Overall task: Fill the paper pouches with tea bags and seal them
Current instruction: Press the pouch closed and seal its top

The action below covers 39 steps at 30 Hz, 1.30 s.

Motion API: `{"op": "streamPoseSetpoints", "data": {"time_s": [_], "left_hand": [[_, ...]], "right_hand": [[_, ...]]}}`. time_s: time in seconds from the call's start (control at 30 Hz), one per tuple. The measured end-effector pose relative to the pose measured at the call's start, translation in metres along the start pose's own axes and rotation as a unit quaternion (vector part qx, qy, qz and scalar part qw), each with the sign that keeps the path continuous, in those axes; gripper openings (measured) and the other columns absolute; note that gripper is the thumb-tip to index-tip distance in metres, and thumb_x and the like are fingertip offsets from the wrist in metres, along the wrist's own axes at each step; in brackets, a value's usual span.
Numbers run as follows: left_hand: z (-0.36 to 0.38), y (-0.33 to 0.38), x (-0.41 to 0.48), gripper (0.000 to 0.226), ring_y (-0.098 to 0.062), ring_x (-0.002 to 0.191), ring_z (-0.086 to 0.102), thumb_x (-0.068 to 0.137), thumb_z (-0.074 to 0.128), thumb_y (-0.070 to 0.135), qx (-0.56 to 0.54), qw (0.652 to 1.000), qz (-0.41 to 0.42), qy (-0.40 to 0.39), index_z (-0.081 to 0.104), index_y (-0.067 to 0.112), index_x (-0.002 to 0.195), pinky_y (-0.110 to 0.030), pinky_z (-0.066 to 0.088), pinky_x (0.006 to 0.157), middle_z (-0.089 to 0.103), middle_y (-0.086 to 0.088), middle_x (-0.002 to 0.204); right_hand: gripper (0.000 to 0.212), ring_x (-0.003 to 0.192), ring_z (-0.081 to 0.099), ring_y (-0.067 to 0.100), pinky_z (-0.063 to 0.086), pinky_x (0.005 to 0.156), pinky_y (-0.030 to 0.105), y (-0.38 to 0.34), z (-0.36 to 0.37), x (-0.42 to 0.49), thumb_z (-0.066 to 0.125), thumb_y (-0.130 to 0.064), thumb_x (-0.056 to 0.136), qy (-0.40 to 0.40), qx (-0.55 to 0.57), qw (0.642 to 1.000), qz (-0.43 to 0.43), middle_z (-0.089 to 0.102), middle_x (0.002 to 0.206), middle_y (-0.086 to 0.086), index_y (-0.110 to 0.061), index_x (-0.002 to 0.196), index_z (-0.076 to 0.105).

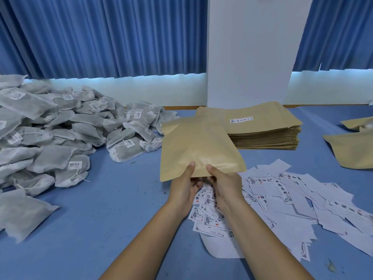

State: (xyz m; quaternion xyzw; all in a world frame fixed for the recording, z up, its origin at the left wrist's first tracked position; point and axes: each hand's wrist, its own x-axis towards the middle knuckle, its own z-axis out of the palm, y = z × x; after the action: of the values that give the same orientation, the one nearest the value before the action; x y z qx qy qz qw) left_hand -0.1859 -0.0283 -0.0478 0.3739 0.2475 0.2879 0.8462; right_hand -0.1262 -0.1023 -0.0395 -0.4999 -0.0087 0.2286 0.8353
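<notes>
**Step in hand (judged):** preparing the mouth of one pouch, either parting it for filling or pressing it shut. The pouch looks flat, so parting is the likelier reading. Whether it holds anything cannot be told.

**Procedure, left to right**

1. Supply: the heap of grey-white mesh tea bags with barcode tags [60, 128] lies at the left of the blue table [101, 209], near the pouch. Draw from its near edge so the strings do not drag neighbouring bags along.
2. Work piece: the flat brown kraft-paper pouch [193, 142] is held above the table centre, its mouth end toward the person and its far end tilted up toward the heap. Slide the two paper layers apart along the pressed strip near the mouth, and avoid creasing the strip. If sealing, press from one end across to the other.
3. Keep the pouch apart from the stack of flat brown kraft pouches [262, 134] behind it.
4. Keep it above the scattered white printed paper labels [292, 199] so that none slip inside.
5. Further brown pouches [351, 148] lie at the far right edge, and their state cannot be told.

**Hands**

- Left hand [184, 186]: gripping the pouch's near edge, with the thumb on top [191, 165] and the fingers curled beneath.
- Right hand [224, 184]: gripping the same edge just beside the left hand, with the thumb on top [211, 168] and the fingers hidden under the paper.
</notes>
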Motion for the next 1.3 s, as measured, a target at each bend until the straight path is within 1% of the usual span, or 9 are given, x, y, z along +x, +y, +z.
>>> {"op": "streamPoseSetpoints", "data": {"time_s": [0.17,0.57,0.73,0.87,0.97,1.03,1.1,1.2,1.3], "left_hand": [[-0.006,0.003,0.003,0.009,-0.009,0.044,0.043,0.091,0.062,0.018,0.061,0.991,0.090,0.075,0.062,0.009,0.089,-0.019,0.036,0.043,0.054,0.002,0.055],[0.001,-0.001,-0.004,0.011,-0.014,0.050,0.047,0.094,0.057,0.017,0.139,0.986,0.087,0.031,0.061,0.006,0.096,-0.025,0.042,0.052,0.056,-0.006,0.066],[-0.001,-0.008,-0.006,0.027,-0.003,0.036,0.037,0.094,0.056,0.025,0.209,0.973,0.091,0.032,0.054,0.019,0.068,-0.014,0.030,0.037,0.041,0.014,0.041],[0.000,-0.008,-0.003,0.019,-0.004,0.036,0.034,0.098,0.048,0.027,0.192,0.974,0.113,0.049,0.056,0.017,0.084,-0.019,0.030,0.038,0.040,0.013,0.041],[-0.001,-0.001,-0.001,0.014,-0.009,0.041,0.051,0.097,0.051,0.025,0.151,0.976,0.128,0.089,0.060,0.014,0.099,-0.021,0.043,0.039,0.058,0.005,0.055],[-0.001,0.002,-0.001,0.025,-0.025,0.078,0.067,0.096,0.053,0.024,0.140,0.976,0.134,0.097,0.061,0.008,0.115,-0.033,0.055,0.065,0.069,-0.011,0.094],[-0.002,0.001,0.000,0.027,-0.018,0.095,0.060,0.096,0.054,0.024,0.133,0.977,0.133,0.098,0.060,0.009,0.119,-0.032,0.050,0.076,0.063,-0.004,0.112],[-0.001,0.003,-0.001,0.009,-0.008,0.077,0.065,0.096,0.055,0.024,0.116,0.980,0.133,0.092,0.061,0.023,0.102,-0.014,0.053,0.052,0.068,0.003,0.096],[-0.003,0.006,-0.001,0.004,0.002,0.055,0.060,0.095,0.055,0.024,0.098,0.981,0.134,0.105,0.059,0.025,0.096,-0.011,0.045,0.045,0.063,0.008,0.079]], "right_hand": [[0.016,0.066,0.061,0.012,0.049,0.055,0.019,-0.007,-0.002,0.001,0.067,0.005,0.082,-0.001,0.050,0.999,-0.015,0.068,0.079,0.002,-0.011,0.082,0.064],[0.012,0.067,0.062,0.019,0.051,0.059,0.025,0.000,0.003,-0.006,0.067,0.005,0.082,-0.035,0.057,0.998,0.021,0.067,0.086,0.012,0.000,0.091,0.062],[0.024,0.072,0.059,0.022,0.050,0.072,0.031,0.002,0.003,-0.007,0.071,0.005,0.078,-0.023,0.008,0.999,0.026,0.068,0.092,0.016,0.006,0.101,0.065],[0.018,0.073,0.066,0.016,0.053,0.063,0.023,-0.001,0.002,-0.007,0.071,0.003,0.079,-0.042,0.006,0.998,0.037,0.070,0.088,0.009,-0.002,0.096,0.065],[0.016,0.073,0.061,0.012,0.050,0.056,0.021,-0.007,-0.001,-0.001,0.069,0.001,0.083,-0.020,0.046,0.998,0.036,0.067,0.088,0.002,-0.010,0.092,0.060],[0.019,0.073,0.057,0.012,0.046,0.058,0.022,-0.010,-0.003,0.004,0.069,-0.001,0.083,0.004,0.029,0.999,0.018,0.065,0.087,-0.002,-0.016,0.087,0.059],[0.020,0.073,0.056,0.012,0.045,0.058,0.022,-0.010,-0.003,0.004,0.070,-0.001,0.082,0.007,0.015,1.000,0.011,0.065,0.088,-0.002,-0.018,0.085,0.059],[0.017,0.073,0.057,0.013,0.046,0.055,0.021,-0.012,-0.003,0.003,0.071,0.000,0.081,0.018,0.031,0.999,0.020,0.064,0.088,0.000,-0.009,0.092,0.061],[0.023,0.066,0.054,0.013,0.045,0.045,0.016,-0.018,-0.010,0.008,0.074,-0.007,0.081,0.070,0.025,0.997,0.016,0.061,0.082,0.003,-0.004,0.099,0.061]]}}
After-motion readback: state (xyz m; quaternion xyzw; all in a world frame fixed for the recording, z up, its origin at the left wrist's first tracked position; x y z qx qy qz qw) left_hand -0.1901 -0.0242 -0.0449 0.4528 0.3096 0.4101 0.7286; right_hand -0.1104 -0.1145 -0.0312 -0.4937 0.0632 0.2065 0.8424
